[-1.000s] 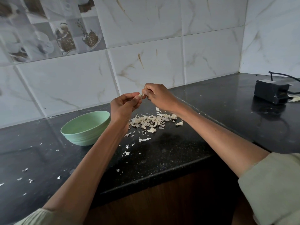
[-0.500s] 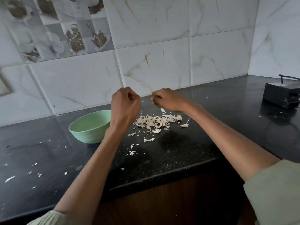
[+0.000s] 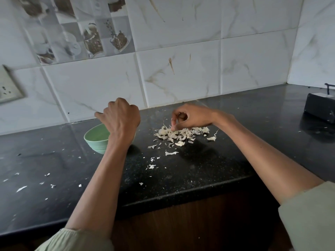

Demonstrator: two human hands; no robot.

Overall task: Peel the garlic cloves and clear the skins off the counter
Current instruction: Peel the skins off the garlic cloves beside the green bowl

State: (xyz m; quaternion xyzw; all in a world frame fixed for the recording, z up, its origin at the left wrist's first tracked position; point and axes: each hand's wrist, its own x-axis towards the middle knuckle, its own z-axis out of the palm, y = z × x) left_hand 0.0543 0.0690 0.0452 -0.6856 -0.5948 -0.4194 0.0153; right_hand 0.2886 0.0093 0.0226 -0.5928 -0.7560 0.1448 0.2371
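Two hands: left hand (image 3: 121, 118) hides green bowl (image 3: 95, 138); black box (image 3: 320, 107) far right.

Left hand (image 3: 121, 118) hides bowl (image 3: 95, 138) contents (palm unseen).

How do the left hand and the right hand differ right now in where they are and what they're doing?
The left hand hangs over the green bowl, back to the camera, so anything it holds is hidden; the right hand is down at the pile of garlic skins. The left hand's fingers are curled under; the right hand's fingertips reach into the skins, pinched together. Both are above the black counter.
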